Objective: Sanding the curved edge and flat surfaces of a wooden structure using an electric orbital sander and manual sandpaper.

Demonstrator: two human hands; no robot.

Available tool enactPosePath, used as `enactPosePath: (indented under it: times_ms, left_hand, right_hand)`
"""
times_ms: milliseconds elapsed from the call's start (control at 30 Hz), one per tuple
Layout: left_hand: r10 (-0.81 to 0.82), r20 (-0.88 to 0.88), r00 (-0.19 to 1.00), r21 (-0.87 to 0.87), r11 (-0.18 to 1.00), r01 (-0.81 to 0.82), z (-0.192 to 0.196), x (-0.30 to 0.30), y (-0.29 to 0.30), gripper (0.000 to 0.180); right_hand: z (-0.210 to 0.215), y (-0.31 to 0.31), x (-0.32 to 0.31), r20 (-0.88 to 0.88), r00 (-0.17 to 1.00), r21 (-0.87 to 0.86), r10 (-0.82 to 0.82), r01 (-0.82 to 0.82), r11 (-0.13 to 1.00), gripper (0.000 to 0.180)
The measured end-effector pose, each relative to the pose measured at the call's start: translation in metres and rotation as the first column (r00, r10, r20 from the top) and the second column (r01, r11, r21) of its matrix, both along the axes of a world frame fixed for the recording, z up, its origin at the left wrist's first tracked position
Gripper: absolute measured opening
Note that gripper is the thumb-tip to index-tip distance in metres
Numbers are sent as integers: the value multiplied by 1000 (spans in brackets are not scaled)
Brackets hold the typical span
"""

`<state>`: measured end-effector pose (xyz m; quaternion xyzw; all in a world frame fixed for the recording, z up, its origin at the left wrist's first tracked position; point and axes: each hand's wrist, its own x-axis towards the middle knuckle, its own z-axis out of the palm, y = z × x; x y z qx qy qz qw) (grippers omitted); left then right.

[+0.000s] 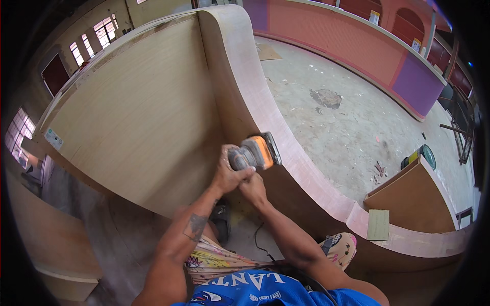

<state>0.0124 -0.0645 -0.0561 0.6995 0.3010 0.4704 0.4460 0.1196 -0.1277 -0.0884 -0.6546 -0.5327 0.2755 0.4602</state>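
Note:
A grey and orange power sander [253,153] is in front of me, its dark flat pad turned toward the pale curved edge [298,158] of a wooden counter. Whether the pad touches that edge, I cannot tell. My left hand [227,171] is wrapped round the sander's grey body, thumb across the near side. Just below, my right hand [252,187] is closed on the sander's near end, its fingers partly hidden. A large light plywood panel [148,107] stands to the left of the sander and joins the curved piece.
A dark cord [262,245] hangs between my legs. A small greenish rectangular sheet [378,225] lies on the curved edge at right. Beyond are a wedge-shaped wooden piece [418,201], a dark green round container [427,156] and a pink and purple counter [337,43].

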Motion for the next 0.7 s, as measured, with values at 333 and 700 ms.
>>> enactPosePath:
  times_ms: [333,700]
  left_hand:
    - [-18,-86,996,-159,987,4,-56,34,-66,74]
    - [148,-36,988,73,987,-145,15,-2,6,72]
  right_hand:
    - [-34,-76,30,-35,999,-236,-40,31,971,43]
    - [14,19,1,41,997,0,58,-58,998,39]
